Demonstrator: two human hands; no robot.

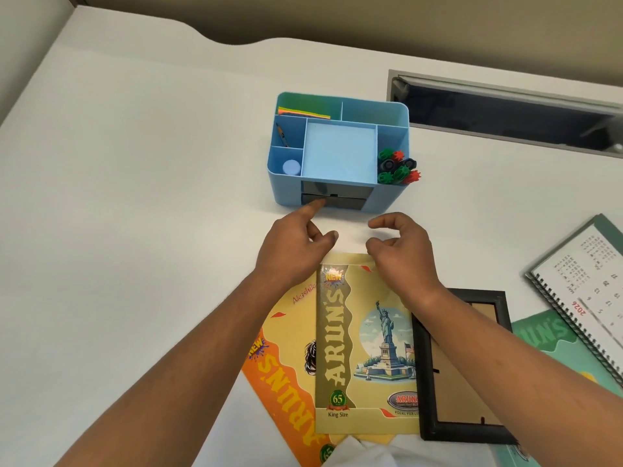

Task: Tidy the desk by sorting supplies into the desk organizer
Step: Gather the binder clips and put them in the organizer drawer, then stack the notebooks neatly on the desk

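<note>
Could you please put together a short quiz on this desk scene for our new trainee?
1. True or false: the markers stand in the organizer's left side.
2. Which hand's forefinger reaches the drawer?
3. The right hand hovers partly over a: A) notebook, B) stapler, C) keyboard.
Key: 1 false, they stand at its right; 2 the left hand; 3 A.

A yellow notebook (367,348) lies partly under the right hand (401,254), atop an orange notebook (283,365) nearer the left hand (290,251); a black picture frame (465,431) lies under the right forearm; a spiral calendar (586,288) and a green notebook (539,335) lie well right of that hand.
</note>
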